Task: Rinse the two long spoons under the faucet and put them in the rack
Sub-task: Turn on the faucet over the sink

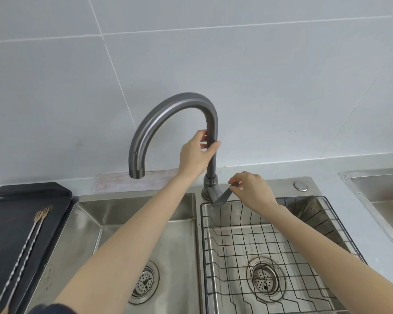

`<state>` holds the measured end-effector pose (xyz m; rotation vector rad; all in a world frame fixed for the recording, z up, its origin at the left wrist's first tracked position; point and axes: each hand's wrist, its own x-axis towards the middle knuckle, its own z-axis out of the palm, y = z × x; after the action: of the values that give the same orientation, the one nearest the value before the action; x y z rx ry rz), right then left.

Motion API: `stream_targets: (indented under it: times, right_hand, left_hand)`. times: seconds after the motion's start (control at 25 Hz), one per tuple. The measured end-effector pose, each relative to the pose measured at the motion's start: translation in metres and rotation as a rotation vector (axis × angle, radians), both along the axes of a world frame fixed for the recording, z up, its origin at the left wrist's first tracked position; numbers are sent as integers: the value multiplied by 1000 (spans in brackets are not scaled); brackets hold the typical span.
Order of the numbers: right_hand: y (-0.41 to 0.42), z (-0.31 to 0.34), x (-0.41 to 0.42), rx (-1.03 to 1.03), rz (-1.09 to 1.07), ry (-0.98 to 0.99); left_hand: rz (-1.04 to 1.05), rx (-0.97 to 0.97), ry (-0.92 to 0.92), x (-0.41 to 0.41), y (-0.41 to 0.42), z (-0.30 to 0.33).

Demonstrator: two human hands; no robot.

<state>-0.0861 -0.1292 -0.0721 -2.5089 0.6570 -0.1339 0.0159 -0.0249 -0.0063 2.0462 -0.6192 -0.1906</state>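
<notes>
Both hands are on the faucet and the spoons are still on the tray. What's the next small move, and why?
Probably lift the lever with the right hand to start water. The left hand grips the faucet neck, its spout sits over the left basin, no water shows, and the two long spoons lie unrinsed on the black tray.

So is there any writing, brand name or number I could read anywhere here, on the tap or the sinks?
None: no readable text shows on the faucet, the black tray, the wire rack, the sinks or the wall tiles.
</notes>
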Motion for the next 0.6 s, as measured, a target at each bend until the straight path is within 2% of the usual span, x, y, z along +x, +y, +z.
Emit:
stream_targets:
  times: [0.6]
  right_hand:
    - [4,-3,-5,-25,15,-31]
  left_hand:
    - [-5,53,-101,-4,0,-4]
